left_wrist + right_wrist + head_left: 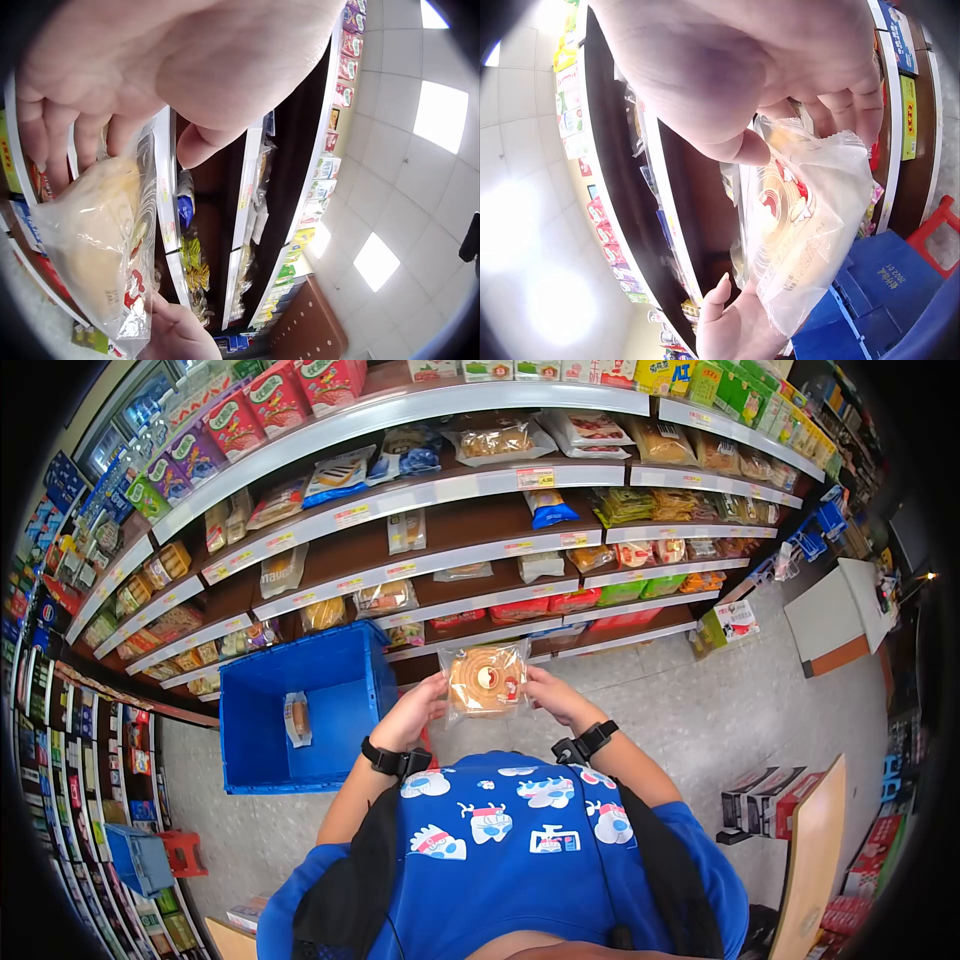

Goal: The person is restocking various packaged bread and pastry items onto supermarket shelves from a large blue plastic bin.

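A round cake in a clear plastic packet (486, 680) is held up in front of the shelves, chest high. My left hand (420, 705) grips the packet's left edge, and my right hand (545, 695) grips its right edge. In the left wrist view the packet (97, 247) hangs under my fingers (52, 142), thumb on the near side. The right wrist view shows the packet (795, 225) pinched between thumb and fingers (847, 105), with my left hand (735, 326) below it.
A blue plastic crate (300, 710) stands on the floor to the left, holding one wrapped bun (297, 718). Wooden shelves (450, 550) of packaged bread and snacks fill the wall ahead. A cardboard stand (810, 860) and boxes are at the right.
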`<action>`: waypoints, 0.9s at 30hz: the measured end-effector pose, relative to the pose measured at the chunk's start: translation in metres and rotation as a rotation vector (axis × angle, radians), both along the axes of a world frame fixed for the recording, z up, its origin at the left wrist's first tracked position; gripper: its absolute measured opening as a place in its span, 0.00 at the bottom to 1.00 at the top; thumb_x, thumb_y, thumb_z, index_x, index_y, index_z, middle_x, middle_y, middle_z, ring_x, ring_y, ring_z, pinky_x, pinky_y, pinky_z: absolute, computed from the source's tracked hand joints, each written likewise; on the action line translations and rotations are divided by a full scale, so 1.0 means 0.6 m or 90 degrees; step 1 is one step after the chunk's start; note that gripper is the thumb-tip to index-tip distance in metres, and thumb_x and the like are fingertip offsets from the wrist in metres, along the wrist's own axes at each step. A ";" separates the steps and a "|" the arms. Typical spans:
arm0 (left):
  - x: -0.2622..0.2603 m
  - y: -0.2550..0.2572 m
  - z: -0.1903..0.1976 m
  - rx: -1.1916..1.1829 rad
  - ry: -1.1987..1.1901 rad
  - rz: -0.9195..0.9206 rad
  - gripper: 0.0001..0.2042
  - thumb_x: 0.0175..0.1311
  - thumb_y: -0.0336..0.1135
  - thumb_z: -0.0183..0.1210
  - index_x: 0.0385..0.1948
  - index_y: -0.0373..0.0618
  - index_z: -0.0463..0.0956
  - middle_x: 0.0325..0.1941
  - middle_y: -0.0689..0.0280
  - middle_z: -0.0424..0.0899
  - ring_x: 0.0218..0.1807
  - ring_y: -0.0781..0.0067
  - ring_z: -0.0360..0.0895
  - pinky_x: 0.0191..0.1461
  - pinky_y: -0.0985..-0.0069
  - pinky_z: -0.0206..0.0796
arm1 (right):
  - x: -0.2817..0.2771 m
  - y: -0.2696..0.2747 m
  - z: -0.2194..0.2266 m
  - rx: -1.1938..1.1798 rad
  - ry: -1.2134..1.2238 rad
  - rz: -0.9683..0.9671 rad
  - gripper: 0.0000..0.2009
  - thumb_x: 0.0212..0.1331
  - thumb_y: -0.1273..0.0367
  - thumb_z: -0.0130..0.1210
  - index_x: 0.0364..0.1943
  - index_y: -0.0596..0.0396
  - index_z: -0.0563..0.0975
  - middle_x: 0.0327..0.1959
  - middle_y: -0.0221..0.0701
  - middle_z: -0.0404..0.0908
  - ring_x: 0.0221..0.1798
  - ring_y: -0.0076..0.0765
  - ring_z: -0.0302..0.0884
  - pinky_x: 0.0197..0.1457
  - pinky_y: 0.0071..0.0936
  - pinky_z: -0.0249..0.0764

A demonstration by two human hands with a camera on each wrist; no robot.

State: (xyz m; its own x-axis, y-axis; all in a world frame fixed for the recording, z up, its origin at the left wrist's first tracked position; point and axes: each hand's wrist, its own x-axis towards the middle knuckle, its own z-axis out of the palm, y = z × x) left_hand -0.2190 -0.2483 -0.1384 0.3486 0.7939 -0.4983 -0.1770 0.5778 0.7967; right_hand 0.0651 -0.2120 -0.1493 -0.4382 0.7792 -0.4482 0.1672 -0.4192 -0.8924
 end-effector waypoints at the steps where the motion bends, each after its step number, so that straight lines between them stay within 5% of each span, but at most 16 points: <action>1: 0.009 0.003 -0.002 -0.004 -0.001 0.006 0.32 0.68 0.50 0.45 0.70 0.43 0.50 0.69 0.61 0.63 0.66 0.63 0.62 0.69 0.66 0.48 | 0.010 0.005 -0.009 -0.015 -0.004 -0.009 0.25 0.60 0.60 0.51 0.63 0.45 0.68 0.45 0.22 0.77 0.39 0.18 0.67 0.39 0.20 0.64; 4: 0.017 0.018 -0.021 -0.018 0.014 -0.013 0.32 0.69 0.51 0.44 0.70 0.43 0.49 0.70 0.60 0.60 0.69 0.61 0.57 0.71 0.63 0.45 | 0.025 0.023 -0.038 -0.062 0.019 -0.028 0.22 0.60 0.60 0.51 0.60 0.45 0.70 0.45 0.21 0.76 0.40 0.17 0.66 0.41 0.22 0.64; 6: 0.020 0.043 -0.035 0.008 0.029 0.007 0.27 0.69 0.43 0.42 0.68 0.43 0.55 0.60 0.64 0.71 0.53 0.76 0.71 0.58 0.78 0.60 | 0.026 0.043 -0.045 -0.087 0.044 -0.043 0.20 0.61 0.61 0.51 0.58 0.45 0.71 0.44 0.19 0.76 0.40 0.17 0.66 0.41 0.22 0.64; 13: -0.001 0.129 -0.047 0.034 0.098 0.016 0.26 0.68 0.41 0.43 0.68 0.44 0.56 0.59 0.68 0.73 0.51 0.81 0.71 0.55 0.80 0.61 | -0.019 0.145 -0.060 -0.111 0.013 -0.006 0.20 0.61 0.59 0.50 0.57 0.42 0.73 0.40 0.19 0.74 0.37 0.19 0.64 0.42 0.24 0.63; 16: -0.022 0.192 -0.069 0.036 0.073 -0.007 0.26 0.67 0.37 0.42 0.68 0.50 0.57 0.49 0.72 0.77 0.38 0.83 0.71 0.47 0.84 0.62 | -0.044 0.204 -0.069 -0.114 -0.007 -0.014 0.18 0.61 0.60 0.50 0.56 0.42 0.74 0.37 0.18 0.74 0.36 0.19 0.63 0.40 0.24 0.63; 19: -0.040 0.247 -0.063 0.025 0.073 -0.039 0.26 0.65 0.37 0.42 0.67 0.51 0.58 0.48 0.72 0.76 0.37 0.83 0.69 0.48 0.83 0.60 | -0.069 0.256 -0.083 -0.134 -0.031 -0.008 0.19 0.61 0.59 0.50 0.56 0.43 0.73 0.40 0.20 0.75 0.37 0.20 0.65 0.41 0.24 0.64; 21: -0.054 0.292 -0.068 0.044 0.106 -0.027 0.27 0.62 0.38 0.44 0.66 0.50 0.60 0.56 0.68 0.74 0.54 0.79 0.68 0.58 0.75 0.57 | -0.093 0.294 -0.073 -0.113 -0.067 0.008 0.20 0.61 0.59 0.49 0.57 0.43 0.72 0.39 0.21 0.75 0.39 0.20 0.67 0.42 0.25 0.66; 25: -0.064 0.341 -0.137 0.133 0.060 -0.025 0.27 0.60 0.36 0.46 0.66 0.48 0.60 0.62 0.67 0.71 0.62 0.74 0.64 0.64 0.72 0.54 | -0.112 0.346 -0.144 -0.125 -0.135 0.024 0.20 0.61 0.59 0.48 0.58 0.43 0.70 0.39 0.22 0.74 0.40 0.20 0.68 0.40 0.25 0.68; 27: -0.061 0.360 -0.109 0.103 0.127 0.017 0.28 0.60 0.34 0.46 0.66 0.48 0.60 0.62 0.67 0.70 0.62 0.74 0.64 0.64 0.72 0.54 | -0.127 0.374 -0.154 -0.138 -0.139 0.023 0.19 0.61 0.60 0.48 0.56 0.45 0.71 0.41 0.22 0.74 0.40 0.20 0.68 0.41 0.25 0.69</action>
